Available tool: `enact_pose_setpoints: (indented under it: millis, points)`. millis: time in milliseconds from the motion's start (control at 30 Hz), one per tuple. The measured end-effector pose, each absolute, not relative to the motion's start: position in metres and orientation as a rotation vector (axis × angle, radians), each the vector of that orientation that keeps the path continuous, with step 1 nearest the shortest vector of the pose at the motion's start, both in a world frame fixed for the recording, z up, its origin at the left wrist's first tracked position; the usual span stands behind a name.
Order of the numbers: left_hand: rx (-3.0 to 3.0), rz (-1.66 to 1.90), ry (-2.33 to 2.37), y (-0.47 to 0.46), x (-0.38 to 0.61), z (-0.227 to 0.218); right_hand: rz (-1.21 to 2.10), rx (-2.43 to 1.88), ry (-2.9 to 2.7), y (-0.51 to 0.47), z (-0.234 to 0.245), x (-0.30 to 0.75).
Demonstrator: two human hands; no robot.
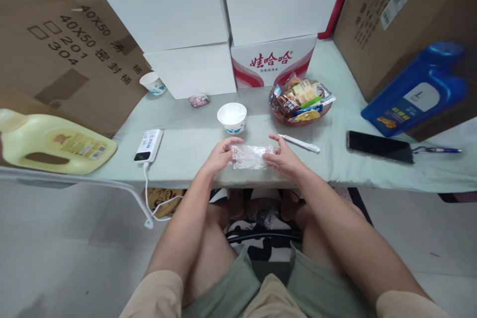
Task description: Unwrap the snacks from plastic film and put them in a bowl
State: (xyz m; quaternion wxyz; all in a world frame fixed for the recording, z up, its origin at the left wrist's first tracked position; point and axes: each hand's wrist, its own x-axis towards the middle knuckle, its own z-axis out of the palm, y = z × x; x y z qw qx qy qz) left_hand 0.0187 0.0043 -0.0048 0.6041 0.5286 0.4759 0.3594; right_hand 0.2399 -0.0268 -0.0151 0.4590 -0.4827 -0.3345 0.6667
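Observation:
A clear plastic bag (249,156) with something small and reddish inside lies near the table's front edge. My left hand (220,154) pinches its left end with fingers closed. My right hand (280,157) grips its right end, the index finger stretched out above it. Just behind the bag stands a white paper cup (232,117). A white pen-like tool (299,143) lies to the right of my right hand.
A glass bowl of wrapped snacks (300,104) sits at the back right, a black phone (379,146) and pen (436,149) further right, a blue jug (419,92) beyond. A white power bank (148,145), yellow jug (52,141), second cup (152,82) and cardboard boxes (194,25) stand left and behind.

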Motion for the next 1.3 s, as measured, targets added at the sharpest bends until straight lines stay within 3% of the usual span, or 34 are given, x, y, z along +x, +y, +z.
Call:
enact_pose_setpoints:
  millis: [267,433,633,800,900,1167,1300]
  points:
    - [0.954,0.711,0.781,0.003,0.005,-0.003,1.285,-1.243,-0.926,-0.017,-0.026,0.245]
    - [1.114,0.919,1.033,0.003,0.031,-0.009,1.193,-1.254,-1.014,-0.021,-0.024,0.238]
    - [1.130,0.961,0.991,0.016,0.033,-0.004,1.333,-1.312,-1.098,-0.015,-0.021,0.242]
    - [1.299,1.228,1.239,0.011,0.025,-0.010,1.028,-1.434,-1.037,-0.016,-0.019,0.245]
    - [1.522,1.150,1.326,-0.002,0.039,-0.016,0.874,-1.416,-1.201,-0.022,-0.016,0.241]
    - [1.462,1.010,0.942,-0.004,0.071,-0.026,1.346,-1.018,-1.154,-0.031,-0.024,0.224]
    - [1.464,1.146,1.155,-0.005,0.067,-0.022,1.052,-1.311,-1.119,-0.026,-0.027,0.234]
